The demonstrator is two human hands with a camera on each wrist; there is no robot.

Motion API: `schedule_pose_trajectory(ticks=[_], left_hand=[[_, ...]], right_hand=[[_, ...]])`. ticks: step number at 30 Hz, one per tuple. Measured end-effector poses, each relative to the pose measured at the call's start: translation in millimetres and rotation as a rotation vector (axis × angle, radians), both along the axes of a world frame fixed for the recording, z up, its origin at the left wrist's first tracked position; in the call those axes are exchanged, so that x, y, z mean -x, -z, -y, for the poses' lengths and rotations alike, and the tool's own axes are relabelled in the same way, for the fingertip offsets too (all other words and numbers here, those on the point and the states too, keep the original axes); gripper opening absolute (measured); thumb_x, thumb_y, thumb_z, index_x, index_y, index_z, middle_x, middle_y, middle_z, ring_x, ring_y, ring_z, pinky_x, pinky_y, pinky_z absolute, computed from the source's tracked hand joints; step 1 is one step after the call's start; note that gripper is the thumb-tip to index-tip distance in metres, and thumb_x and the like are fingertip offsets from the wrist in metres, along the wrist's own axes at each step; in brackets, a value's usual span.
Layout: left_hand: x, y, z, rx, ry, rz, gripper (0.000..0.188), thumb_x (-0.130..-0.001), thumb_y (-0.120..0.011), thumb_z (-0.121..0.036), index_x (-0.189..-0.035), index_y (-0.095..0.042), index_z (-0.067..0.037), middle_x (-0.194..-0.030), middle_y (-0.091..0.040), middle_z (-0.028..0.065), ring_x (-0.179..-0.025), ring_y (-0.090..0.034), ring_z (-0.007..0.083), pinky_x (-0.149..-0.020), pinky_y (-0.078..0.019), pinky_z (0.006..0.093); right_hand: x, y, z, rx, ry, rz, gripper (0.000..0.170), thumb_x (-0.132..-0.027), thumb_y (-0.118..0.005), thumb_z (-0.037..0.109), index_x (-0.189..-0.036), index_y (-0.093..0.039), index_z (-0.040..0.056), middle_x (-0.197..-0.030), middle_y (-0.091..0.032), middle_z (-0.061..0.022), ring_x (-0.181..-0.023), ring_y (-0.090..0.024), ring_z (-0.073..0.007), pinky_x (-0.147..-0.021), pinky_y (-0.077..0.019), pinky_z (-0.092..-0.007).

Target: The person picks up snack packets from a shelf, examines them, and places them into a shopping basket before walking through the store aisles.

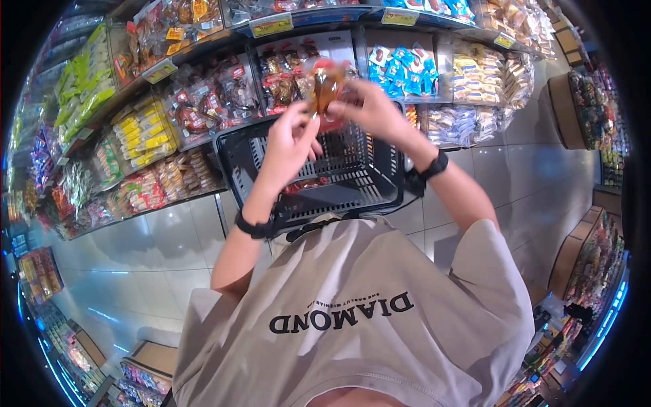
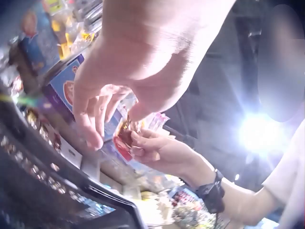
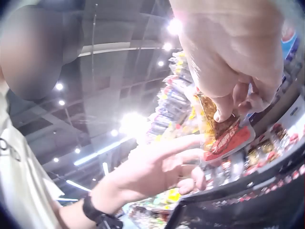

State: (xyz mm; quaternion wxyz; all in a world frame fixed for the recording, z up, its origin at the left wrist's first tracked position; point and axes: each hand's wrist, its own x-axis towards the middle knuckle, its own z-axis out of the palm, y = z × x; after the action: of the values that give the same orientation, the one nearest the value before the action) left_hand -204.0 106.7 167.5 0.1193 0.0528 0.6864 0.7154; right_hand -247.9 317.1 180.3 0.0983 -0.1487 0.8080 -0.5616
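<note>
My right hand (image 1: 373, 112) pinches a clear, red-printed packet of brown food (image 3: 220, 125) between thumb and fingers. The packet is held up over the near side of the shelf and the far rim of a dark shopping basket (image 1: 230, 197). From the other side my left hand (image 1: 290, 142) comes close, its thumb and forefinger right at the packet's edge, the other fingers loosely bent. Whether those two fingers pinch the edge I cannot tell. Inside the basket lies another packet (image 1: 306, 184) with red on it.
Ahead, tiered shelves hold bagged snacks: brown packets (image 1: 283, 91), blue packets (image 1: 407, 71) and yellow packets (image 1: 142, 136). Price tags (image 1: 271, 26) line the shelf edges. Pale tiled floor (image 1: 163, 237) runs along both sides, with more display stands (image 1: 573, 112) to the right.
</note>
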Motion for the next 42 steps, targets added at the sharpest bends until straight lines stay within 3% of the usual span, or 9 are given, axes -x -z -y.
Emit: schedule_pose_trajectory(ticks=[2, 7, 12, 18, 20, 22, 26, 31, 42], left_hand=[[39.3, 5.0, -0.6, 0.410, -0.030, -0.319, 0.037, -0.097, -0.062, -0.018, -0.126, -0.056, 0.004, -0.085, -0.069, 0.0130, -0.065, -0.067, 0.0204, -0.061, -0.0547, 0.0319], [119.2, 47.3, -15.0, 0.848, 0.178, -0.527, 0.041, -0.099, -0.056, -0.028, -0.129, -0.056, -0.001, -0.117, -0.064, 0.0225, -0.108, -0.064, 0.0363, -0.095, -0.0491, 0.0442], [145.5, 81.4, -47.2, 1.154, 0.567, -0.135, 0.063, -0.097, -0.047, -0.040, -0.148, -0.041, -0.003, -0.157, -0.033, 0.0214, -0.145, -0.027, 0.0449, -0.118, -0.0276, 0.0538], [162.5, 123.1, -53.3, 1.240, 0.655, 0.063, 0.064, -0.100, -0.029, -0.057, -0.158, -0.022, -0.033, -0.164, -0.024, 0.0125, -0.151, -0.005, 0.0451, -0.114, -0.0136, 0.0729], [158.4, 114.6, -56.8, 1.267, 0.611, 0.067, 0.070, -0.098, -0.025, -0.067, -0.158, -0.021, -0.031, -0.163, -0.027, 0.0113, -0.152, -0.005, 0.0438, -0.115, -0.0140, 0.0721], [155.9, 104.4, -57.9, 1.226, 0.591, 0.197, 0.068, -0.097, -0.029, -0.066, -0.157, -0.025, -0.035, -0.168, -0.004, -0.0018, -0.153, -0.001, 0.0379, -0.115, -0.0068, 0.0738], [150.9, 102.9, -52.7, 1.237, 0.557, 0.102, 0.081, -0.091, -0.026, -0.077, -0.157, -0.026, -0.030, -0.166, -0.019, 0.0094, -0.152, -0.008, 0.0428, -0.114, -0.0147, 0.0718], [155.4, 115.7, -54.8, 1.164, 0.550, 0.146, 0.076, -0.093, -0.026, -0.072, -0.156, -0.030, -0.030, -0.168, -0.008, -0.0003, -0.154, -0.002, 0.0347, -0.113, -0.0061, 0.0755], [195.1, 228.7, -65.9, 1.223, 0.618, -0.148, 0.072, -0.095, -0.026, -0.067, -0.156, -0.032, -0.030, -0.168, -0.004, -0.0013, -0.154, 0.004, 0.0314, -0.113, -0.0024, 0.0765]], right_hand=[[48.2, 8.0, -18.1, -0.010, 0.120, -0.140, 0.040, -0.086, -0.076, 0.016, -0.119, -0.062, -0.0010, -0.087, -0.073, -0.0154, -0.079, -0.070, -0.0208, -0.072, -0.0542, -0.0331], [160.4, 70.0, -42.9, -0.499, 0.305, -0.522, 0.032, -0.080, -0.076, 0.014, -0.104, -0.064, -0.0020, -0.092, -0.069, -0.0232, -0.088, -0.067, -0.0409, -0.078, -0.0536, -0.0459], [186.5, 112.1, -31.8, -0.589, 0.351, -0.500, 0.041, -0.082, -0.074, 0.013, -0.122, -0.064, 0.0054, -0.100, -0.068, -0.0240, -0.095, -0.064, -0.0435, -0.082, -0.0521, -0.0499], [211.9, 141.8, -26.2, -0.689, 0.422, -0.369, 0.044, -0.083, -0.074, 0.015, -0.125, -0.062, 0.0092, -0.107, -0.067, -0.0233, -0.102, -0.064, -0.0430, -0.087, -0.0515, -0.0500], [217.0, 141.2, -21.9, -0.796, 0.412, -0.180, 0.039, -0.084, -0.074, 0.019, -0.119, -0.064, 0.0064, -0.109, -0.068, -0.0228, -0.105, -0.064, -0.0425, -0.089, -0.0522, -0.0489], [219.3, 137.7, -17.9, -0.839, 0.398, -0.152, 0.039, -0.083, -0.075, 0.022, -0.116, -0.064, 0.0048, -0.110, -0.068, -0.0225, -0.106, -0.064, -0.0421, -0.090, -0.0527, -0.0483], [224.3, 132.9, -12.9, -0.957, 0.372, -0.126, 0.041, -0.078, -0.076, 0.027, -0.106, -0.069, -0.0017, -0.108, -0.069, -0.0265, -0.103, -0.068, -0.0408, -0.091, -0.0555, -0.0463], [224.8, 131.2, -18.3, -0.944, 0.346, -0.159, 0.043, -0.079, -0.074, 0.029, -0.111, -0.068, 0.0017, -0.114, -0.068, -0.0232, -0.108, -0.066, -0.0382, -0.094, -0.0541, -0.0448], [232.0, 126.2, -16.5, -0.960, 0.298, -0.127, 0.041, -0.081, -0.073, 0.029, -0.117, -0.069, 0.0100, -0.124, -0.066, -0.0189, -0.115, -0.063, -0.0370, -0.097, -0.0522, -0.0428]])
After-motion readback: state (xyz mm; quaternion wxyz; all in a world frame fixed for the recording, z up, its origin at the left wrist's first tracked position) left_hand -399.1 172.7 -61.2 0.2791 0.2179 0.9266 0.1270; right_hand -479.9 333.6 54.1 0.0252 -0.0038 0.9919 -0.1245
